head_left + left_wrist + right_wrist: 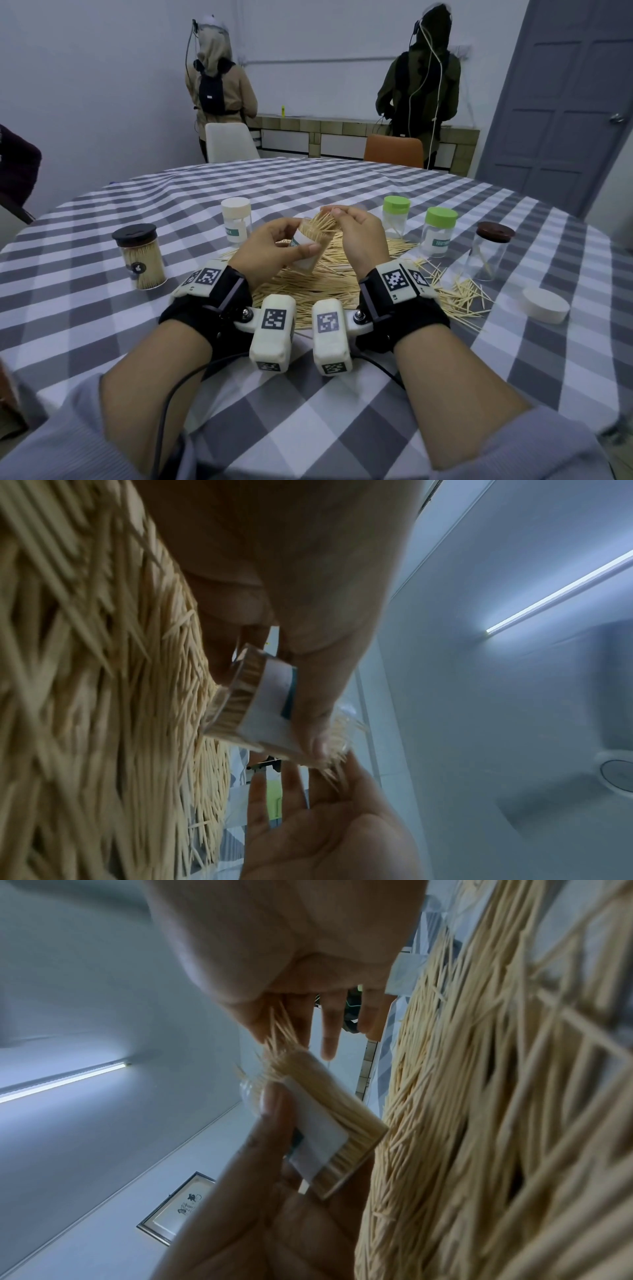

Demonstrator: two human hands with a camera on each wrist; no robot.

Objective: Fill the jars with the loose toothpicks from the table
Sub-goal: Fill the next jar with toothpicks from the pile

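My left hand grips a clear jar with a white label, tilted and lifted above the big toothpick pile. The jar is packed with toothpicks that stick out of its mouth. My right hand pinches a bunch of toothpicks at the jar's mouth, thumb and forefinger on them, other fingers spread. In the right wrist view the jar lies between both hands, and the pinched toothpicks fan out from its opening.
On the checked tablecloth stand a full black-lidded jar, a cream-lidded jar, two green-lidded jars and a brown-lidded jar. A loose cream lid lies right. Two people stand at the far counter.
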